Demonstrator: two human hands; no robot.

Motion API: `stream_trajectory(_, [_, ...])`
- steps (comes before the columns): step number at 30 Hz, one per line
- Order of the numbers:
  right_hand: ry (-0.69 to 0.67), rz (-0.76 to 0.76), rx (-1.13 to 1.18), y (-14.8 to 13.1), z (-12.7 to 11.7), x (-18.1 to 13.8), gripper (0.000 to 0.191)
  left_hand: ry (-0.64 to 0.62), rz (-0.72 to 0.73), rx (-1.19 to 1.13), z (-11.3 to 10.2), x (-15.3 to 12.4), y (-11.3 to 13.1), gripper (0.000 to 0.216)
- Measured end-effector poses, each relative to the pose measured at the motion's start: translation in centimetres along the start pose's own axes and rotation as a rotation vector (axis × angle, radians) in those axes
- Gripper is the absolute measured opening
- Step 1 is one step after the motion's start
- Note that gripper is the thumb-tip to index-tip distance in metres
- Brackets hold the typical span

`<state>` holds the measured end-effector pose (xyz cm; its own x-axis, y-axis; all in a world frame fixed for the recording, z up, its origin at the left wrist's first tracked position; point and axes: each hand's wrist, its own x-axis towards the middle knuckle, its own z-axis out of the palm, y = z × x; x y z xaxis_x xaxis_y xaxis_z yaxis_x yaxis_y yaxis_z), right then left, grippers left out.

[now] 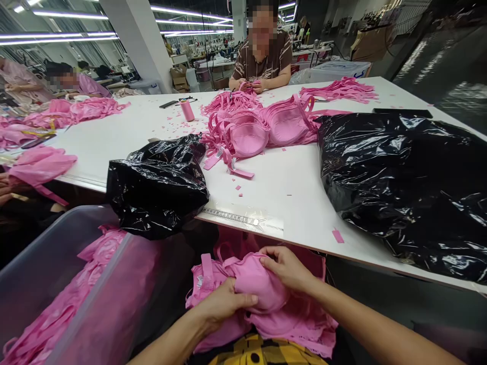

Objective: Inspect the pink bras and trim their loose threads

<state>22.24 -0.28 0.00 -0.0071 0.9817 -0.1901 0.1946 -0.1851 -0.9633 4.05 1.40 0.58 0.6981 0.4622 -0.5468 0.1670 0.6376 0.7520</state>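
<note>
A pink bra (262, 286) lies across my lap, below the table's front edge, with its moulded cup turned up. My left hand (224, 304) grips the near left side of the cup, thumb on top and the other fingers hidden behind the fabric. At the cup's upper right edge, my right hand (285, 266) pinches the fabric between thumb and fingers. A strap and a small white label show at the left of the bra. More pink fabric spreads beneath it.
The white table (304, 203) carries stacked pink bras (262, 129), a pink thread spool (186, 110) and two black plastic bags (160, 185) (407, 187). A plastic bin (91, 299) with pink garments stands at left. Across the table a person (262, 56) handles pink pieces.
</note>
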Motion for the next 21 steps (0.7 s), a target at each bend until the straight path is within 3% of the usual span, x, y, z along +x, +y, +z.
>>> stream_trajectory(5, [0.030, -0.126, -0.046, -1.3, -0.1, -0.3, 0.018, 0.052, 0.032, -0.108, 0.1, 0.4, -0.1, 0.039])
stream_trajectory(9, [-0.009, -0.146, -0.059, -1.2, -0.3, -0.2, 0.016, -0.062, -0.001, -0.281, -0.2, 0.1, -0.1, 0.039])
stream_trajectory(12, [0.043, -0.178, -0.115, -0.9, -0.1, -0.1, 0.016, -0.109, -0.066, -0.206, -0.5, -0.1, -0.6, 0.035])
stream_trajectory(13, [0.074, -0.196, -0.127, -0.9, 0.1, -0.1, 0.016, -0.101, -0.097, -0.160, -0.4, -0.1, -0.9, 0.034])
stream_trajectory(15, [0.113, -0.250, -0.142, -0.9, 0.4, -0.3, 0.016, 0.028, -0.108, -0.092, -0.1, 0.2, -1.3, 0.030])
stream_trajectory(18, [0.092, -0.306, -0.130, -1.0, 0.4, -0.5, 0.016, 0.209, 0.000, -0.126, 0.5, 0.9, -1.4, 0.029])
stream_trajectory(21, [0.055, -0.228, -0.084, -0.7, -0.1, -0.5, 0.017, 0.103, 0.095, -0.308, 0.3, 1.2, -1.0, 0.032])
